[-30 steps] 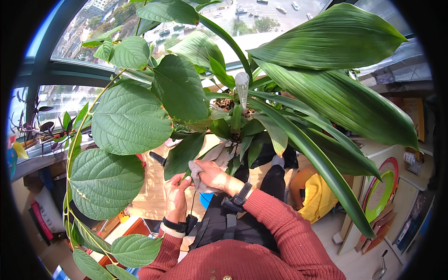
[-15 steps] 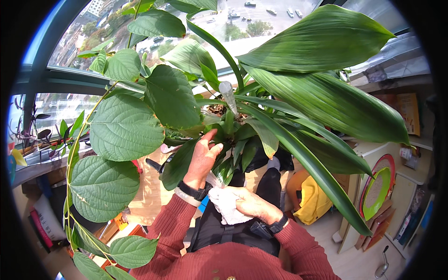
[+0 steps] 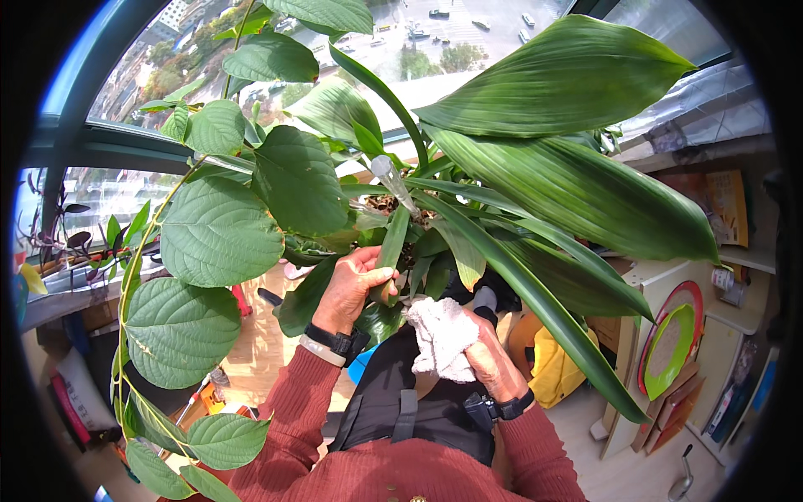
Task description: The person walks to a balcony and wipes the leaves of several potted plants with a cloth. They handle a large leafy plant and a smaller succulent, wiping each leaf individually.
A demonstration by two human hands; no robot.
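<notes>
Leaf (image 3: 394, 241), near the centre of the plant (image 3: 577, 197), pinched by thumb and fingers of your left hand (image 3: 351, 289); nearby, cloth (image 3: 442, 339) clutched in your right hand (image 3: 496, 364); beyond, tube (image 3: 393, 180) and window frame (image 3: 78, 134)

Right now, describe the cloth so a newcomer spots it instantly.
Find the big broad-leaved plant at upper right, then drop below it to the right hand. That hand grips the cloth. It is pale, fluffy and crumpled, unlike the dark trousers behind it and the smooth green leaves above.
</notes>
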